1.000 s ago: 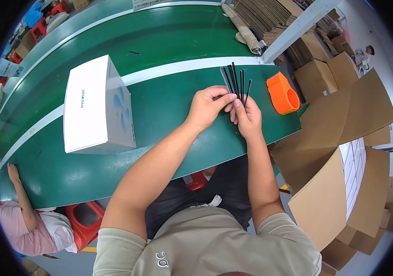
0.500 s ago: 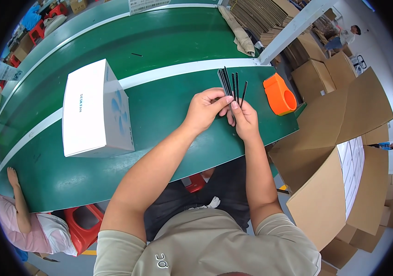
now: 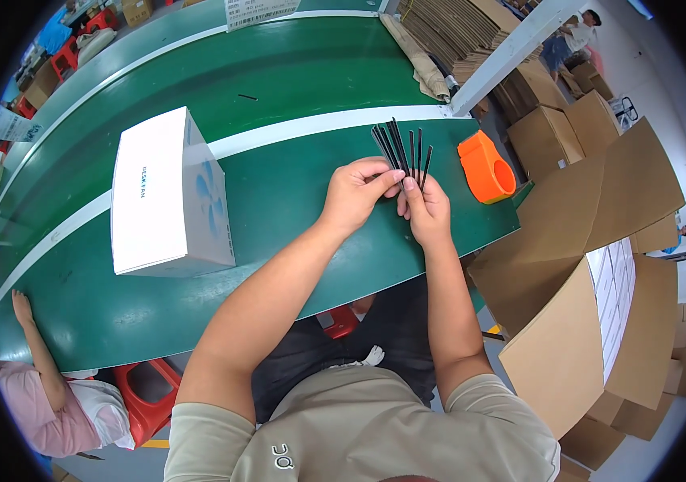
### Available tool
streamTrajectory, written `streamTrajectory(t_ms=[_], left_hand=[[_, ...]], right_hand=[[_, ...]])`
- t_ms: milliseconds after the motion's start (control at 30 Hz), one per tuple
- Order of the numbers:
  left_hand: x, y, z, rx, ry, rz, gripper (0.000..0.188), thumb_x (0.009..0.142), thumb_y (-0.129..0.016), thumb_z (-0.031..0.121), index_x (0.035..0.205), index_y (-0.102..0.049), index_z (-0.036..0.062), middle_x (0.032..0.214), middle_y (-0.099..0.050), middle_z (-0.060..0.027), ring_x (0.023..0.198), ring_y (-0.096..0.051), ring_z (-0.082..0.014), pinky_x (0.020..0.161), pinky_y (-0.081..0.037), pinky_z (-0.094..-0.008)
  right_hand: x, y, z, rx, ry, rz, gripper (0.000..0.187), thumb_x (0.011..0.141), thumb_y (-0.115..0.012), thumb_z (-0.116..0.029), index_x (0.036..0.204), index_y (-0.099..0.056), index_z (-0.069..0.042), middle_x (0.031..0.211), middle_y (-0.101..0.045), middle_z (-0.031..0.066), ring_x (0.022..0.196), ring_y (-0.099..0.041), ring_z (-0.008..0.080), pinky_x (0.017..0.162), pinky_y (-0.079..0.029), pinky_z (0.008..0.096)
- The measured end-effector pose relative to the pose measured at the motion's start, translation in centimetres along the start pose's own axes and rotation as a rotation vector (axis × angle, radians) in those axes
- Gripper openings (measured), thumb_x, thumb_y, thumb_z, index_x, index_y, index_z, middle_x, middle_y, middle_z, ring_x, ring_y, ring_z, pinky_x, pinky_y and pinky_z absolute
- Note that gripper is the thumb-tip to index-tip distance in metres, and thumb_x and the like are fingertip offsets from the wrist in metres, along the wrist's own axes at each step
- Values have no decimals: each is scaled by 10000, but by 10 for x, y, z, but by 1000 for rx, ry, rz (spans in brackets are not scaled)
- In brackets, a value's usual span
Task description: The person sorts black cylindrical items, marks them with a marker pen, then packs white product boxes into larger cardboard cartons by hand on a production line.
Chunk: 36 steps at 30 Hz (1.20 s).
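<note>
A fanned bunch of thin black strips stands up from my two hands over the green worktop. My left hand pinches part of the bunch between thumb and fingers. Close against it, my right hand is closed on the other strips, its thumb pressed on their lower ends. What the strips are exactly cannot be made out. Left of my hands a white carton with a blue fan picture on its side stands on the worktop. To the right of them sits an orange plastic holder with a round opening.
A green belt runs behind a white rail, with a small dark strip on it. At right stands an open brown carton holding white boxes. Another person's hand rests at the worktop's left end.
The strips at the left of the bunch have spread further apart into a wider fan. Both my hands stay nearly in place. A person in the far background has shifted.
</note>
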<state>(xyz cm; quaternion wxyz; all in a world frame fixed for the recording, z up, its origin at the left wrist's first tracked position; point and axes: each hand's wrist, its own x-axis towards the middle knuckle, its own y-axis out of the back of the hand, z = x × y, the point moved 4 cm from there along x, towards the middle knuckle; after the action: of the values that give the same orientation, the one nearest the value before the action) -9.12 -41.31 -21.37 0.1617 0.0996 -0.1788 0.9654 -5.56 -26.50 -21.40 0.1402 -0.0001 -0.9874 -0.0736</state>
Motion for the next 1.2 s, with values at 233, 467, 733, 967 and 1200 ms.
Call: streamTrajectory(t_ms=[233,467,733,967,1200], left_hand=[[-1,0,1,-75,51,12,104,933,-692,35,852,-715,-25,772,-626,-17,706,-566,-88,664,-460,-246],[1,-1,0,-122,58,45,87,928,-695,24,865,-719,-32,808,-651,-31,731,-593,-96,694,-492,-247],[0,0,-4,-126,22,73,76,919,-709,31,938,-747,-32,903,-715,-66,806,-639,-109,742,-513,-244],[1,6,-7,62,-64,88,74,910,-723,38,941,-760,-19,903,-720,-50,811,-638,-99,737,-508,-243],[-3,6,-1,147,-9,116,74,910,-725,46,931,-758,-16,881,-711,-41,811,-631,-88,719,-497,-241]], right_hand=[[0,-1,2,23,-37,-52,224,1066,-516,-201,1123,-646,-28,874,-696,30,613,-532,41,533,-419,191],[3,-1,1,48,-23,-13,227,1059,-526,-188,1129,-649,-12,872,-699,37,627,-567,53,542,-445,195],[2,-3,-7,-146,74,125,214,1040,-539,-126,1135,-672,13,822,-683,45,632,-585,76,570,-476,219],[3,-4,-7,-193,18,77,222,1031,-538,-102,1155,-680,15,805,-675,47,619,-563,73,569,-465,230],[-1,-4,-8,-191,34,-33,239,1043,-526,-131,1156,-679,12,813,-681,44,610,-537,61,556,-443,221]])
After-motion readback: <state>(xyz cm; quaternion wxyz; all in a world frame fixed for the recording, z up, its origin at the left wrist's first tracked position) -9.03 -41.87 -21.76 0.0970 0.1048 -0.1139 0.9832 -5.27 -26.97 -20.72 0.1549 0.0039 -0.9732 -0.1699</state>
